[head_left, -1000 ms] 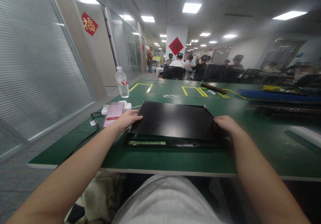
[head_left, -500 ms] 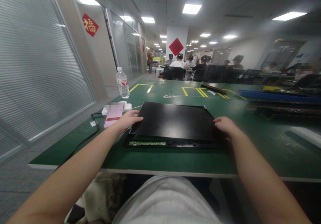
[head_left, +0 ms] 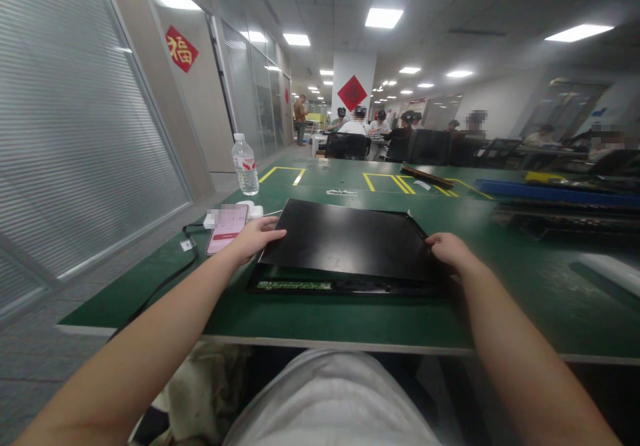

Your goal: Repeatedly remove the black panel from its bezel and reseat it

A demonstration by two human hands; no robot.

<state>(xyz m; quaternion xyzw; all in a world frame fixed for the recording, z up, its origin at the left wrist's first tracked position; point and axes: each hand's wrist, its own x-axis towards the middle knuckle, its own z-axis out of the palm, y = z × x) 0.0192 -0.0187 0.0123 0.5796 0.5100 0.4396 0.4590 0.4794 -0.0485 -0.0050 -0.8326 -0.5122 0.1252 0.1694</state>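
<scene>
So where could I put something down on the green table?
There's bare green table between the right hand and the long white object, plus a narrow strip between the black frame and the near edge. It's crowded near the left hand, with the phone and bottle, and around the blue bar.

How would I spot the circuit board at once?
On the green table lies a black frame, with a black panel over most of it. In the frame's uncovered near strip, at left, sits the circuit board: narrow and green, unlike the black parts around it.
</scene>
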